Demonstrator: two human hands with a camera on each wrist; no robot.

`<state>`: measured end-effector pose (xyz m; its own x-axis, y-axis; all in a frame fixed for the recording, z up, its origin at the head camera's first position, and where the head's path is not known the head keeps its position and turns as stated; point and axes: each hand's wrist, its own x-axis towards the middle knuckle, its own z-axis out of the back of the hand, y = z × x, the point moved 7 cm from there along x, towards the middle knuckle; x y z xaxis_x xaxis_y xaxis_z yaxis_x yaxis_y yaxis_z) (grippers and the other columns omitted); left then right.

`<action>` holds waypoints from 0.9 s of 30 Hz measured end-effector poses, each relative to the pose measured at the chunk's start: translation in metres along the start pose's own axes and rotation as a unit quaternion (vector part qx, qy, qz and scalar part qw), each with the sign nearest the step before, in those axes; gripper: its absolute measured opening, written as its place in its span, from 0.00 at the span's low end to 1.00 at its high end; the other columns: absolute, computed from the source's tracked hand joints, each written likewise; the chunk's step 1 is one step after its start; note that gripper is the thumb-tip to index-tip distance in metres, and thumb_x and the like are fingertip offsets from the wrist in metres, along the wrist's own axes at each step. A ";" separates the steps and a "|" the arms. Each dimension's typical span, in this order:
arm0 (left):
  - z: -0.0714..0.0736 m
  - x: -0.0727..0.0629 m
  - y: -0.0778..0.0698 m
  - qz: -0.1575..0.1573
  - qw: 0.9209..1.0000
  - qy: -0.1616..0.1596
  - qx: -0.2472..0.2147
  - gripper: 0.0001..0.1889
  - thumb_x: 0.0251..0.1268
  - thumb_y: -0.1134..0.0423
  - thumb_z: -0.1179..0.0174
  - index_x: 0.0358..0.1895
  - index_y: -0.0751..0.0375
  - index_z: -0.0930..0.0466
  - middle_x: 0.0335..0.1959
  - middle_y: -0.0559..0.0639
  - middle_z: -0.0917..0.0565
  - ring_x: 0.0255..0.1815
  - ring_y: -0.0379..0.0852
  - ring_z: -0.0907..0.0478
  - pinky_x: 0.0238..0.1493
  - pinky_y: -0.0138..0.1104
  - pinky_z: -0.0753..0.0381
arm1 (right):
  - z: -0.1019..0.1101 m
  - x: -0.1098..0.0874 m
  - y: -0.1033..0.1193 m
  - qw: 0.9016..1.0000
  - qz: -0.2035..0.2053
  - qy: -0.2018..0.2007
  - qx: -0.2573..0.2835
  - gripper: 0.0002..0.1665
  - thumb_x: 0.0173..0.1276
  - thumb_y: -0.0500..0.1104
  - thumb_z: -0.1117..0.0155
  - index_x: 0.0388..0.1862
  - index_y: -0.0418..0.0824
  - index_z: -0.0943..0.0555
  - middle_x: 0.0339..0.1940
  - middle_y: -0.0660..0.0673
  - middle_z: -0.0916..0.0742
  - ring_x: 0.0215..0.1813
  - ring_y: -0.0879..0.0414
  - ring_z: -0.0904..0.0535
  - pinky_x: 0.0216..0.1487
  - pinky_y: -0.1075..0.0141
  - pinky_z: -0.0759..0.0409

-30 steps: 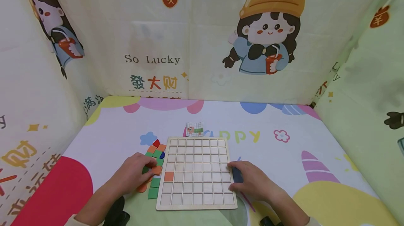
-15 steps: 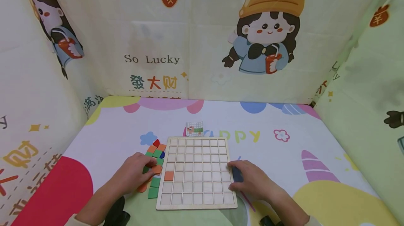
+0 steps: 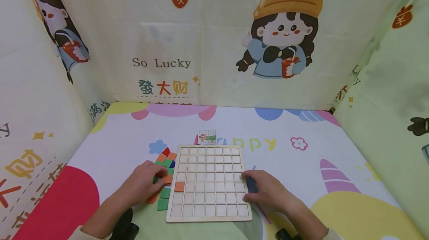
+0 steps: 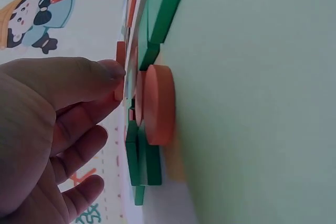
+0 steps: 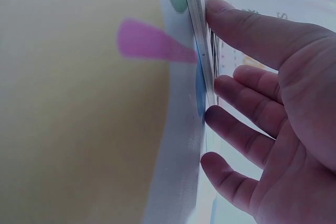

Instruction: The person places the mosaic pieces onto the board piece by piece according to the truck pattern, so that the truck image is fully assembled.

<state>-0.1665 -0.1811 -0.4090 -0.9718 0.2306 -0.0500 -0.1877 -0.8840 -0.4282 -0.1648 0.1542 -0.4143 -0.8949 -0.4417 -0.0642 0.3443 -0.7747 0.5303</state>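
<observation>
In the head view, my left hand (image 3: 142, 179) is left of a wooden grid board (image 3: 211, 187), pinching a square orange tile (image 3: 167, 179) between thumb and index finger. The left wrist view shows that tile edge-on, raised over the loose pieces, among them a round orange piece (image 4: 159, 106) and green tiles (image 4: 164, 9). One orange square (image 3: 179, 186) sits in a cell of the board's leftmost column. My right hand (image 3: 266, 191) rests at the board's right edge, thumb and index fingertip touching it. In the right wrist view its other fingers are loosely extended.
More loose pieces lie along the board's left side, including a red piece (image 3: 165, 152), a dark blue piece (image 3: 172, 164) and green squares (image 3: 162, 204). Behind the board lies a small pattern card (image 3: 207, 137). A patterned cloth (image 3: 288, 165) covers the table, with printed curtains around it.
My left hand has risen slightly, lifting the orange tile a little. The right hand and the board have stayed in place.
</observation>
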 end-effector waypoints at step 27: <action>-0.006 0.006 -0.029 -0.086 0.996 -0.019 -0.010 0.10 0.60 0.63 0.29 0.44 0.56 0.12 0.38 0.37 0.17 0.42 0.41 0.28 0.43 0.39 0.23 | -0.001 0.000 -0.001 1.000 -0.002 0.002 0.002 0.34 0.55 0.49 0.21 0.59 0.42 0.21 0.56 0.44 0.17 0.60 0.45 0.24 0.59 0.45 0.28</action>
<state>-0.1660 -0.1518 -0.4024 -0.9301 0.3622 0.0603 -0.3499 -0.8243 -0.4452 -0.1653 0.1547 -0.4158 -0.8950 -0.4407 -0.0697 0.3396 -0.7742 0.5341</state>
